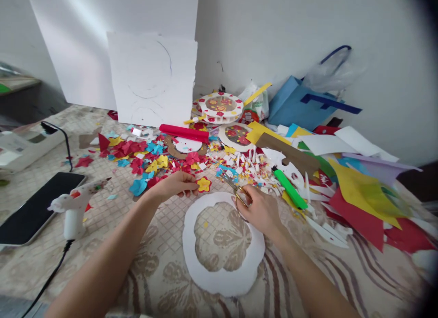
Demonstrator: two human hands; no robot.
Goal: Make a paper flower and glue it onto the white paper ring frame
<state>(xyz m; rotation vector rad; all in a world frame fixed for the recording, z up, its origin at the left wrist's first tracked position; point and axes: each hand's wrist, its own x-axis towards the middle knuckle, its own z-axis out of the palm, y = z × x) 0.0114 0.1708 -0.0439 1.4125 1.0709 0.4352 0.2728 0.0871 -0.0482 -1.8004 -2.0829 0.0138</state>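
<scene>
Between the thumb and fingers of my left hand is a small yellow paper flower with a red edge. My right hand is closed round the gold handles of a pair of scissors, whose blades point up and left toward the flower. Below both hands a white scalloped paper ring lies flat on the patterned tablecloth, and my right hand is over its upper right rim. Cut paper scraps and loose flowers lie just beyond my hands.
A glue gun stands at left beside a black phone. Red paper flowers, a red roll, a green cutter and coloured sheets cover the far and right sides. Behind are a decorated round paper piece and a blue bag.
</scene>
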